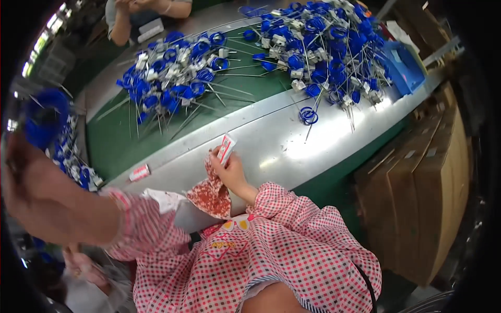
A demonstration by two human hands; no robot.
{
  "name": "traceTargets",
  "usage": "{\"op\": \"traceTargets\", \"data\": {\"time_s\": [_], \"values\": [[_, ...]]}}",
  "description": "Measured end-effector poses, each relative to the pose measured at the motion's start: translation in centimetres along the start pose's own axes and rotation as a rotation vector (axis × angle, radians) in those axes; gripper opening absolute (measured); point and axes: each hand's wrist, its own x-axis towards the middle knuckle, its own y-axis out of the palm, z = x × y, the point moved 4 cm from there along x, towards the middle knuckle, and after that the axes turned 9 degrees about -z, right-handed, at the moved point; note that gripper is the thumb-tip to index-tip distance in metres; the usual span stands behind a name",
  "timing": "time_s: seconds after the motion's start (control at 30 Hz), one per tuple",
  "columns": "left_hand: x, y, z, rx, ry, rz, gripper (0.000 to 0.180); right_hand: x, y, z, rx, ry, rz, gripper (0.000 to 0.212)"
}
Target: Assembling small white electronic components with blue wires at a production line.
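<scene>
My right hand (233, 173) is closed around a small white tube with red markings (226, 149), held over the metal table edge. A red-and-white stained cloth (211, 197) hangs from the same hand, down toward my checked smock. At the far left, my left hand (39, 190) is raised and blurred by motion. A blue coiled cable (46, 117) shows at its fingertips and appears gripped there; the exact finger position is smeared. Another red-and-white tube (140, 172) lies on the metal edge between my hands.
Blue coiled cables with white connectors and thin rods lie in a left heap (172, 73) and a larger right heap (323, 47). A blue bin (404, 68) stands far right, brown cartons (417, 182) below it. Other people are opposite and at lower left.
</scene>
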Motion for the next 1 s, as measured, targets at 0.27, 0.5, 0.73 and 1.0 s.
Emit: {"op": "traceTargets", "data": {"time_s": [0.27,0.5,0.73,1.0], "values": [[-3.8,35.4,0.3,-0.155,0.022,-0.082,0.034,-0.9,0.4,0.8,-0.237,-0.055,0.136,0.026],[-20.0,50.1,-1.8,-0.342,-0.182,0.221,0.037,-1.3,1.1,-1.8,-0.136,-0.097,0.251,0.028],[-33.3,54.3,-0.5,-0.612,-0.179,1.173,0.054,-0.1,1.2,-0.5,0.005,-0.147,0.225,0.028],[-21.8,44.0,4.6,-0.657,-0.110,1.841,0.034,0.6,0.8,2.2,-0.203,-0.050,0.167,0.022]]}}
